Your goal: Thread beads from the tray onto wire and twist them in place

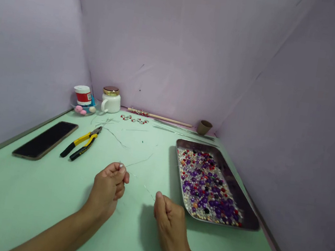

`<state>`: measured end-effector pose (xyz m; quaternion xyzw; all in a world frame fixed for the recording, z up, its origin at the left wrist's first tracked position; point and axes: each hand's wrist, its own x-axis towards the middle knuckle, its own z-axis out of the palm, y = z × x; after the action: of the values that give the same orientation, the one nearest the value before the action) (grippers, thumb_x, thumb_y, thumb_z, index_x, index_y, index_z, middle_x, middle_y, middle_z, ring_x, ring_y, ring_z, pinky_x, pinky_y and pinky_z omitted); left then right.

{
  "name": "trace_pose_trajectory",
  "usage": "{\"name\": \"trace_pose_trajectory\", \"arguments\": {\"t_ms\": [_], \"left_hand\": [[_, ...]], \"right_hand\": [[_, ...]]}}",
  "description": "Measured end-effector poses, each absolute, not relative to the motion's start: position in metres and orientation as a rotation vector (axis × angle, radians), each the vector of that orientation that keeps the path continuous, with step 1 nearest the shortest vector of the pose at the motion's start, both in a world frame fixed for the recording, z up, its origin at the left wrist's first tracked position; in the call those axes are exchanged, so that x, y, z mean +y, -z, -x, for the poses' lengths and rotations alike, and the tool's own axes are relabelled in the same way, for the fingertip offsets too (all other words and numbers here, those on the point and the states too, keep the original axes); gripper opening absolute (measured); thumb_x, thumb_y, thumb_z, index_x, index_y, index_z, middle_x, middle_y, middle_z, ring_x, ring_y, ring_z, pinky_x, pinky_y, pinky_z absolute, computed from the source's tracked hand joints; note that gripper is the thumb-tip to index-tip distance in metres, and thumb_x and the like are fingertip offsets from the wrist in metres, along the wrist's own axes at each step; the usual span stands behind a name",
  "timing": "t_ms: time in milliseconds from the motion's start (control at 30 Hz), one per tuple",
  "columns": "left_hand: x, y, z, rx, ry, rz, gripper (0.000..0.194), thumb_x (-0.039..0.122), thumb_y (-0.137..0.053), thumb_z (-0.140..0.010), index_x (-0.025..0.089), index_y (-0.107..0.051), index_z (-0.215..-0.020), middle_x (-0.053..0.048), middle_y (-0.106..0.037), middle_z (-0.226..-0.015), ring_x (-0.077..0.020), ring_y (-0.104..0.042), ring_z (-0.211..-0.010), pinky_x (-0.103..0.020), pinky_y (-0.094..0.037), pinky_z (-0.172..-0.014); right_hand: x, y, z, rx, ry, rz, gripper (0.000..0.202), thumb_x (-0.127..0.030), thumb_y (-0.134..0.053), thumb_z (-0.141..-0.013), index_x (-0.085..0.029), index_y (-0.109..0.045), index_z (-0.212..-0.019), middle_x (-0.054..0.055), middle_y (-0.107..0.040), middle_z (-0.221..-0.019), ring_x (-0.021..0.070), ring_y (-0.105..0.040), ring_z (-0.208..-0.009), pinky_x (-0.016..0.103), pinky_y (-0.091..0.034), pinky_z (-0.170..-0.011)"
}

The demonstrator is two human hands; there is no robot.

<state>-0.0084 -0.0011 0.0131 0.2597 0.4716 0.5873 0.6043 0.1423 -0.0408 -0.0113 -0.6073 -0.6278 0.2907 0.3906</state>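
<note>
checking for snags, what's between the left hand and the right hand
In the head view, a thin wire runs between the left hand and right hand, faint in places, over the green tabletop.

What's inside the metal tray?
The tray holds lots of loose beads: purple, red, black, a few orange, and many tiny pale ones. Whatever lies beneath the top beads is covered, so I can't tell.

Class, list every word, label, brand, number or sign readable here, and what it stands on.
"TOOLS": apparently the end of upside-down lettering on a black grip of the yellow-and-black metal pliers; the start is too blurred to read.
Unreadable: small, barcode-like print on the red label of the round white tub.
No other text can be made out.
</note>
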Motion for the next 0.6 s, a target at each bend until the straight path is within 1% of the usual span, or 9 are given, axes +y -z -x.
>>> {"name": "trace_pose_trajectory", "arguments": {"t_ms": [67, 100, 167, 200, 233, 300, 433, 533, 600], "left_hand": [[0.000, -0.013, 0.010, 1.108, -1.370, -0.584, 0.016, 0.022, -0.057, -0.068, 0.016, -0.043, -0.062, 0.005, -0.048, -0.051, 0.0008, -0.019, -0.032, -0.015, -0.011, -0.032], [0.001, -0.014, 0.011, 1.118, -1.379, -0.576, 0.017, 0.022, -0.058, -0.067, 0.016, -0.043, -0.062, 0.004, -0.048, -0.051, 0.0008, -0.020, -0.032, -0.015, -0.012, -0.032], [0.003, -0.015, 0.013, 1.137, -1.403, -0.566, 0.017, 0.021, -0.058, -0.066, 0.016, -0.043, -0.060, 0.004, -0.049, -0.052, 0.0006, -0.020, -0.033, -0.015, -0.012, -0.032], [0.004, -0.016, 0.014, 1.144, -1.413, -0.563, 0.018, 0.020, -0.058, -0.066, 0.016, -0.042, -0.060, 0.004, -0.049, -0.052, 0.0006, -0.020, -0.033, -0.015, -0.013, -0.032], [0.004, -0.017, 0.015, 1.152, -1.419, -0.561, 0.018, 0.020, -0.058, -0.066, 0.016, -0.042, -0.060, 0.004, -0.048, -0.052, 0.0005, -0.020, -0.033, -0.015, -0.013, -0.032], [0.004, -0.017, 0.016, 1.164, -1.417, -0.562, 0.017, 0.020, -0.058, -0.067, 0.016, -0.042, -0.060, 0.004, -0.048, -0.052, 0.0004, -0.020, -0.033, -0.015, -0.013, -0.032], [0.002, -0.016, 0.014, 1.171, -1.390, -0.585, 0.018, 0.021, -0.057, -0.068, 0.016, -0.042, -0.059, 0.004, -0.049, -0.052, 0.0002, -0.020, -0.033, -0.016, -0.014, -0.032], [0.000, -0.016, 0.012, 1.175, -1.384, -0.583, 0.017, 0.020, -0.057, -0.068, 0.016, -0.043, -0.060, 0.004, -0.049, -0.052, 0.0001, -0.020, -0.033, -0.016, -0.014, -0.032], [0.000, -0.016, 0.011, 1.182, -1.388, -0.578, 0.016, 0.020, -0.056, -0.069, 0.016, -0.043, -0.060, 0.004, -0.049, -0.052, 0.0001, -0.020, -0.033, -0.016, -0.014, -0.032]], "right_hand": [[-0.040, 0.007, -0.144, -1.578, -0.848, 1.510, 0.048, -0.043, -0.025, -0.086, -0.019, -0.032, -0.045, -0.004, -0.032, -0.041, 0.0082, -0.034, -0.039, 0.021, -0.024, -0.040], [-0.041, 0.004, -0.145, -1.592, -0.854, 1.486, 0.047, -0.043, -0.027, -0.085, -0.018, -0.038, -0.048, -0.003, -0.036, -0.042, 0.0086, -0.037, -0.040, 0.021, -0.026, -0.041], [-0.042, 0.000, -0.146, -1.636, -0.764, 1.453, 0.034, -0.043, -0.037, -0.082, -0.017, -0.051, -0.065, -0.003, -0.047, -0.048, 0.0088, -0.041, -0.040, 0.021, -0.029, -0.041], [-0.043, -0.001, -0.146, -1.663, -0.679, 1.442, 0.026, -0.041, -0.044, -0.079, -0.016, -0.052, -0.076, -0.003, -0.050, -0.052, 0.0084, -0.041, -0.040, 0.021, -0.030, -0.040], [-0.044, -0.001, -0.146, -1.693, -0.586, 1.431, 0.023, -0.038, -0.049, -0.077, -0.016, -0.051, -0.085, -0.003, -0.052, -0.056, 0.0080, -0.041, -0.039, 0.020, -0.031, -0.040], [-0.046, 0.002, -0.145, -1.749, -0.420, 1.395, 0.024, -0.031, -0.053, -0.075, -0.016, -0.049, -0.093, -0.003, -0.055, -0.061, 0.0074, -0.041, -0.037, 0.021, -0.032, -0.040], [-0.047, 0.006, -0.144, -1.810, -0.201, 1.297, 0.017, -0.023, -0.051, -0.076, -0.016, -0.051, -0.091, -0.001, -0.056, -0.064, 0.0068, -0.041, -0.038, 0.021, -0.032, -0.042], [-0.046, 0.006, -0.146, -1.835, -0.133, 1.258, 0.007, -0.018, -0.050, -0.076, -0.016, -0.053, -0.082, -0.001, -0.054, -0.062, 0.0074, -0.042, -0.041, 0.021, -0.032, -0.044], [-0.046, 0.005, -0.147, -1.842, -0.118, 1.261, 0.006, -0.018, -0.050, -0.076, -0.016, -0.054, -0.081, 0.000, -0.054, -0.062, 0.0082, -0.044, -0.044, 0.021, -0.032, -0.045]]}}
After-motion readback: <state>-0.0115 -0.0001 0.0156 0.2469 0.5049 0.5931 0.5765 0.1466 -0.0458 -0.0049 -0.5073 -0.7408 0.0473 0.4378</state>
